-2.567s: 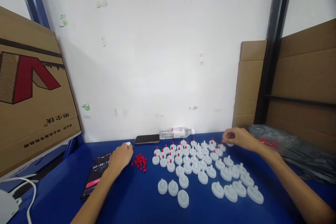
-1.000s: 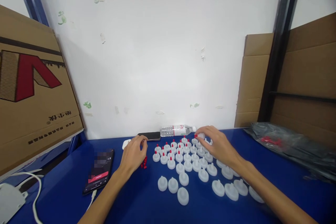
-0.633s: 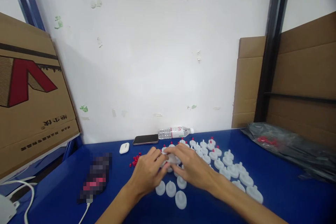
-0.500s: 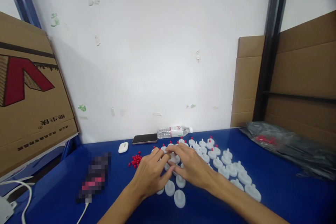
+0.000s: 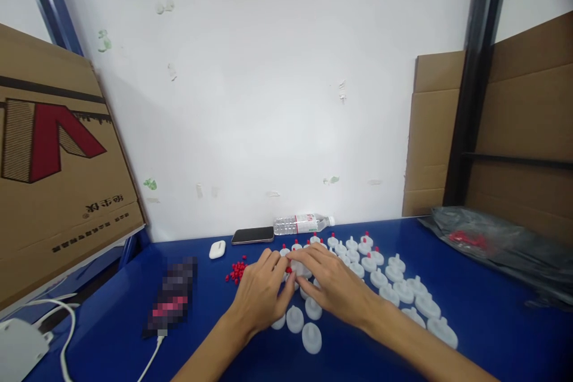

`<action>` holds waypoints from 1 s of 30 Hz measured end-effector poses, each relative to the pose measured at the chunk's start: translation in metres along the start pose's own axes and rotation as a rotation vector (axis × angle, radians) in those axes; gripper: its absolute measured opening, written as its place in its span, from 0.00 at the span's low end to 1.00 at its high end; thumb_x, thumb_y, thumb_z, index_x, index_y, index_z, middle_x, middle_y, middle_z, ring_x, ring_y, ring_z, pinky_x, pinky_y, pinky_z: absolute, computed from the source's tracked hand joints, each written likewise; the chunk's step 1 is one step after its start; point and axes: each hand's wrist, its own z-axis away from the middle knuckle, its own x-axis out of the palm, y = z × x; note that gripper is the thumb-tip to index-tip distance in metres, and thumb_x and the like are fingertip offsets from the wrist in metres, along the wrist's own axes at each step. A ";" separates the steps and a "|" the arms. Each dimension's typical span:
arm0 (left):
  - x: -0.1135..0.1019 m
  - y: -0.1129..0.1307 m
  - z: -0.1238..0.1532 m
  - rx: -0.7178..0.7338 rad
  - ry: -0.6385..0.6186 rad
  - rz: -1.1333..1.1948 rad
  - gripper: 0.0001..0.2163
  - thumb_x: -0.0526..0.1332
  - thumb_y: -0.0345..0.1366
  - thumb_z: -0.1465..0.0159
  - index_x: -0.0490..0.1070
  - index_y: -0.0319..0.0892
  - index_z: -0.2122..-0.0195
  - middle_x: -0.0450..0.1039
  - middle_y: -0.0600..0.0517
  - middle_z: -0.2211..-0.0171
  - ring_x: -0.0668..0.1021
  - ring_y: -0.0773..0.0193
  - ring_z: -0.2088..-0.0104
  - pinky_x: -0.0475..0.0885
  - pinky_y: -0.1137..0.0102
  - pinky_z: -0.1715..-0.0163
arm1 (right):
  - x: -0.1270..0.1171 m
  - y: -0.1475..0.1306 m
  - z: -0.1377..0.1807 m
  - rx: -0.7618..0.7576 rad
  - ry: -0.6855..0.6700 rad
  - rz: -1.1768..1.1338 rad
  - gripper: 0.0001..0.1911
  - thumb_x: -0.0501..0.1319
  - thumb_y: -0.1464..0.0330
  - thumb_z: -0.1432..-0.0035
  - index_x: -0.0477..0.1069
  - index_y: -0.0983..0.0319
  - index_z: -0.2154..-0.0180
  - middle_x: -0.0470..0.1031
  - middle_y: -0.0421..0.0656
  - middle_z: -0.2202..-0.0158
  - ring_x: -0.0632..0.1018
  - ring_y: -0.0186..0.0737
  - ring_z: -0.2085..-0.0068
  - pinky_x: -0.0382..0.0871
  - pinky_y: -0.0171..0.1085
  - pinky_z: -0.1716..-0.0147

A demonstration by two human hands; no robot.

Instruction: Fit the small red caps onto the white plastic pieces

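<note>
A loose heap of plugs (image 5: 236, 270), small, red and glossy, lies on the blue table (image 5: 224, 346) just left of the left hand (image 5: 262, 295). That hand's fingertips are pinched narrow, seemingly on one plug (image 5: 289, 270), though the fingers hide most of it. They meet the right hand (image 5: 333, 289), which is closed around a cap (image 5: 299, 267) held just above the rows. All the caps are white, matt oval discs with a short spout. The back caps (image 5: 332, 241) already carry red tips. The front caps (image 5: 312, 337) and the right caps (image 5: 405, 292) are bare, so about half are unplugged.
</note>
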 end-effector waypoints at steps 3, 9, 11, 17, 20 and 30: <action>0.000 -0.001 -0.001 0.048 -0.023 -0.034 0.05 0.52 0.33 0.30 0.66 0.41 0.60 0.71 0.48 0.65 0.70 0.56 0.63 0.65 0.68 0.74 | 0.007 0.004 0.002 -0.031 0.007 0.069 0.22 0.59 0.76 0.38 0.66 0.59 0.43 0.76 0.47 0.51 0.75 0.47 0.50 0.73 0.51 0.46; -0.002 -0.007 -0.002 -0.011 0.048 0.161 0.14 0.48 0.31 0.28 0.60 0.43 0.73 0.65 0.52 0.75 0.67 0.62 0.70 0.59 0.68 0.74 | 0.015 0.020 -0.001 -0.107 0.027 0.231 0.14 0.57 0.77 0.36 0.71 0.63 0.50 0.77 0.51 0.51 0.77 0.47 0.52 0.77 0.48 0.52; -0.004 -0.015 0.001 -0.080 0.143 0.261 0.17 0.45 0.30 0.27 0.55 0.43 0.76 0.60 0.54 0.79 0.64 0.64 0.74 0.58 0.68 0.73 | 0.002 0.038 0.000 -0.053 0.100 0.301 0.16 0.56 0.79 0.37 0.72 0.63 0.50 0.78 0.51 0.50 0.77 0.48 0.50 0.77 0.48 0.54; -0.017 -0.063 0.010 -0.259 0.129 0.068 0.18 0.48 0.34 0.28 0.57 0.44 0.78 0.58 0.55 0.79 0.65 0.64 0.75 0.56 0.68 0.72 | -0.068 0.107 0.017 0.535 0.222 0.481 0.13 0.59 0.65 0.36 0.75 0.59 0.52 0.81 0.47 0.56 0.80 0.49 0.56 0.73 0.43 0.58; -0.022 -0.079 0.013 -0.452 0.048 -0.047 0.15 0.49 0.36 0.29 0.60 0.44 0.75 0.62 0.54 0.76 0.68 0.64 0.74 0.57 0.69 0.72 | -0.087 0.129 0.030 0.824 0.013 0.558 0.14 0.59 0.65 0.38 0.74 0.58 0.51 0.82 0.46 0.59 0.81 0.49 0.57 0.70 0.39 0.63; -0.021 -0.090 0.006 -0.608 -0.132 -0.129 0.13 0.50 0.40 0.29 0.73 0.47 0.56 0.78 0.50 0.57 0.75 0.55 0.54 0.65 0.69 0.66 | -0.088 0.157 0.055 1.051 -0.212 0.539 0.08 0.63 0.71 0.47 0.79 0.61 0.64 0.81 0.52 0.61 0.81 0.52 0.57 0.66 0.38 0.65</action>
